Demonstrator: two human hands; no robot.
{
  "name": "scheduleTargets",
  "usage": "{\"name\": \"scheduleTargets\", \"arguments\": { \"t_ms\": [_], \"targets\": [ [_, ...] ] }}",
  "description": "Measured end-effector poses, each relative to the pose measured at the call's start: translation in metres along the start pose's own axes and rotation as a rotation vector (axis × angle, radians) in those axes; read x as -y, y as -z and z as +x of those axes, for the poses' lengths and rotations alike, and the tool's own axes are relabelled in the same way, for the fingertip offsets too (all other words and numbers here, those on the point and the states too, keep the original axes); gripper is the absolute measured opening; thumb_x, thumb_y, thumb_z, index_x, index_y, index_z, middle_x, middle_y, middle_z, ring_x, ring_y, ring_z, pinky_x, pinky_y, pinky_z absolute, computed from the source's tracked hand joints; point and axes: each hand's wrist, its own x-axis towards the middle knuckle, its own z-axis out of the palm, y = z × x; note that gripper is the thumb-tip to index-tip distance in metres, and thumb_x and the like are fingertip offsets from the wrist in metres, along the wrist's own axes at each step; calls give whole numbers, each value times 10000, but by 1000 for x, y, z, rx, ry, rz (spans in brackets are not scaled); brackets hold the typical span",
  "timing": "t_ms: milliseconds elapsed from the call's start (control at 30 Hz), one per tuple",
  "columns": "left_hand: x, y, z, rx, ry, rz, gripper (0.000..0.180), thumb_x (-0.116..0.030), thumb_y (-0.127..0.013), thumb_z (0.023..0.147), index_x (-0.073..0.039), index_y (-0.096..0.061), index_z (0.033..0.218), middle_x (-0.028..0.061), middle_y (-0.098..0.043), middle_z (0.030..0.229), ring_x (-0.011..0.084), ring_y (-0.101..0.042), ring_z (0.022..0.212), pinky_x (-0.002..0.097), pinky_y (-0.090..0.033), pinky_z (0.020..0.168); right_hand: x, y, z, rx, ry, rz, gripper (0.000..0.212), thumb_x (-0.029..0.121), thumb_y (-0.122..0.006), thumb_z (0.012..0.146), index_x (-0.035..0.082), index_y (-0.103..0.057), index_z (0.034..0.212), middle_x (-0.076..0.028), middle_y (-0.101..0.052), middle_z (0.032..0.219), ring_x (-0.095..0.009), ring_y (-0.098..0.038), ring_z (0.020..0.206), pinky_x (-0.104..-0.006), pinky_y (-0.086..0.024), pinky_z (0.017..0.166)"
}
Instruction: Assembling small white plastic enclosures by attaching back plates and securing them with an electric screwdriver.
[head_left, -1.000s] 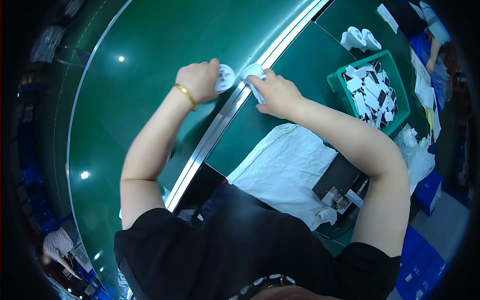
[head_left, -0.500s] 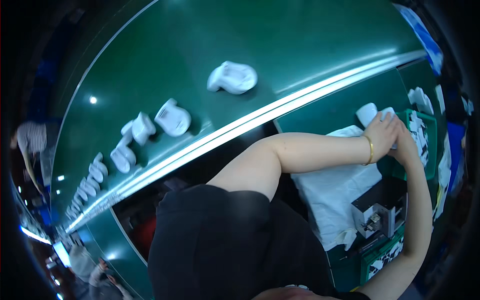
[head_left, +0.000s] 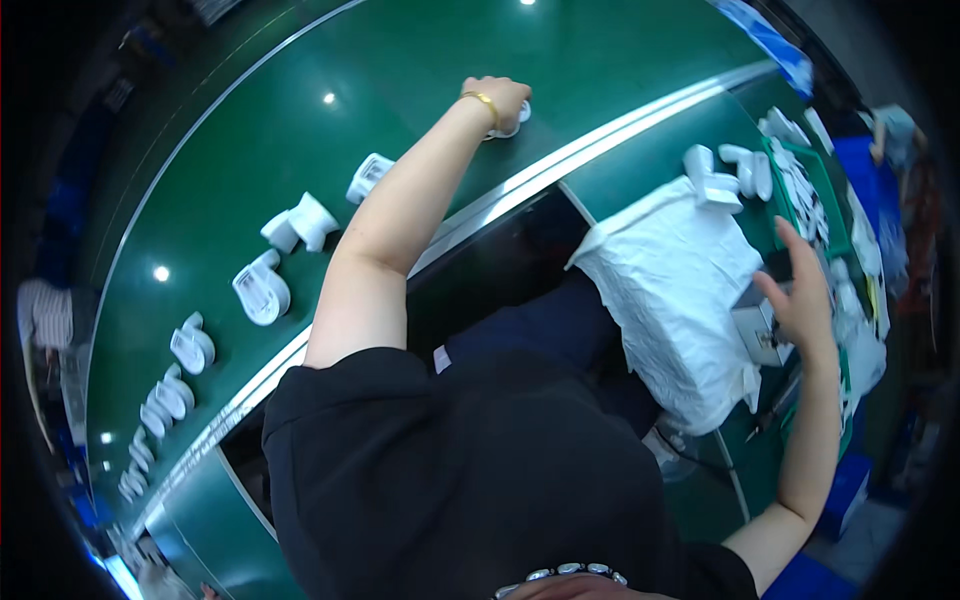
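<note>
At the far middle of the green surface, my left hand, with a gold bangle at its wrist, curls over a white plastic housing. Most of that piece is hidden beneath the hand. Over on the right, my right hand is empty, thumb and fingers apart, beside a metal fixture block. Two more white housings stand near the right bench's far side: one at the edge of a white cloth, the other next to a green tray.
Similar white housings, such as one, lie in a scattered row along the green surface to the left. A metal rail borders this surface. Small white pieces fill the green tray. Other people are partly visible at the left.
My left hand has left the right bench and reached onto a housing on the green surface. My right hand has come nearer, its fingers now spread. The whole view has shifted.
</note>
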Motion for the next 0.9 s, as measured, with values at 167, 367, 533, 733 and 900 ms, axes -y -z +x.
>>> {"name": "scheduleTargets", "arguments": {
  "t_ms": [167, 367, 533, 733, 900],
  "targets": [
    [-80, 31, 1, -229, -178, -351, 647, -379, -736, 708, -73, -617, 1265, 159, -674, 1191, 336, -644, 1088, 395, -513, 945, 25, -24, -54, -81, -47, 158, 638, 133, -773, 793, 22, -510, 1364, -146, -609, 1283, -286, -597, 1158, -368, -455, 996],
    [-223, 34, 49, 280, -493, -974, 690, -567, -758, 706, 39, -715, 1032, 127, -708, 912, 215, -684, 758, 321, -551, 686, 28, -101, -79, -74, -237, 410, 529, 202, -778, 816, 30, -581, 1276, -132, -649, 1163, -243, -637, 1046, -360, -524, 857],
    [-329, -19, 54, -46, -480, -1050, 801, -563, -789, 690, 66, -605, 1150, 240, -667, 1092, 353, -662, 1005, 396, -525, 846, 34, -158, -90, -131, -242, 406, 446, 204, -775, 800, 34, -625, 1184, -132, -624, 1161, -299, -590, 1076, -383, -484, 918],
    [-365, -26, 94, -344, -221, -1024, 751, -594, -756, 720, 42, -626, 1098, 263, -642, 1117, 390, -631, 1045, 460, -508, 891, 41, -176, -81, -224, -171, 405, 373, 153, -759, 784, 27, -645, 1117, -149, -597, 1181, -338, -540, 1120, -403, -432, 976],
    [-299, -8, 51, -600, -575, -862, 686, -393, -868, 621, -20, -609, 1136, 203, -587, 1214, 379, -556, 1133, 438, -455, 989, 26, -181, -90, -192, -144, 374, 356, 99, -709, 833, 14, -628, 1169, -172, -582, 1224, -340, -531, 1154, -404, -405, 1015]
  ]
}}
